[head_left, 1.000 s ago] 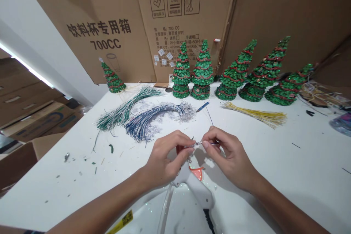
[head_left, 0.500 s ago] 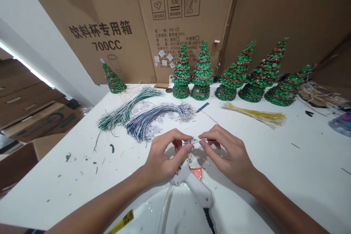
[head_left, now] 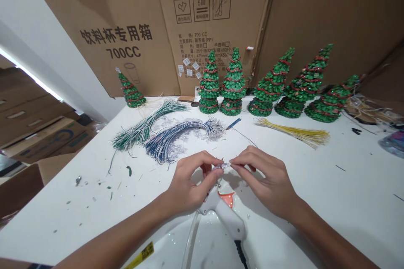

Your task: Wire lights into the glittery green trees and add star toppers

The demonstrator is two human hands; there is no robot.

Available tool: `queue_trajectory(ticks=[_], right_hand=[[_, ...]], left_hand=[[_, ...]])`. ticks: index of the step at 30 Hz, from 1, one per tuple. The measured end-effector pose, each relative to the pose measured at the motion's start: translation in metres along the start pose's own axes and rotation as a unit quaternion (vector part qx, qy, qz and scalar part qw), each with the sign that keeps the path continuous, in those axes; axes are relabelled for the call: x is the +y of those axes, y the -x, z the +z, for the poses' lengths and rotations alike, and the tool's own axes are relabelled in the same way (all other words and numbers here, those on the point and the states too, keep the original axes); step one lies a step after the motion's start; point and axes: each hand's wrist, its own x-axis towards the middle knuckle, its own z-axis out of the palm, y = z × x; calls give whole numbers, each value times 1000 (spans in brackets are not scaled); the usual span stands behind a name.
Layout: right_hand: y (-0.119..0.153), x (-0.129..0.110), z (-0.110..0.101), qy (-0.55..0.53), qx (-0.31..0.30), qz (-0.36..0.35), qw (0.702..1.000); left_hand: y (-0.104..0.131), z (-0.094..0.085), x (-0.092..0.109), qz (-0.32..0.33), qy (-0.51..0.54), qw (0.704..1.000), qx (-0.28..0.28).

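Your left hand point(head_left: 191, 180) pinches a small clear piece point(head_left: 225, 165) between thumb and index. Your right hand point(head_left: 269, 178) has thumb and index pressed together at its right end; too small to tell what's gripped. Piece is just beyond the glue gun point(head_left: 226, 217), nearer you than the blue wire bundle point(head_left: 172, 138)

A printed cardboard box point(head_left: 132, 0) stands well beyond the grip, with brown cartons point(head_left: 41, 139) to the grip's far left.
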Motion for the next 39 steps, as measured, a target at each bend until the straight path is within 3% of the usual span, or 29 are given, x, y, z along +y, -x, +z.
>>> queue_trajectory(ticks=[15,39], right_hand=[[-3,-1,4,12,21,-2,1000],[-1,-3,3,-30,20,22,999]], left_hand=[[1,-3,1,-8,-8,1000,17],[2,-1,1,-19,31,999,-1]])
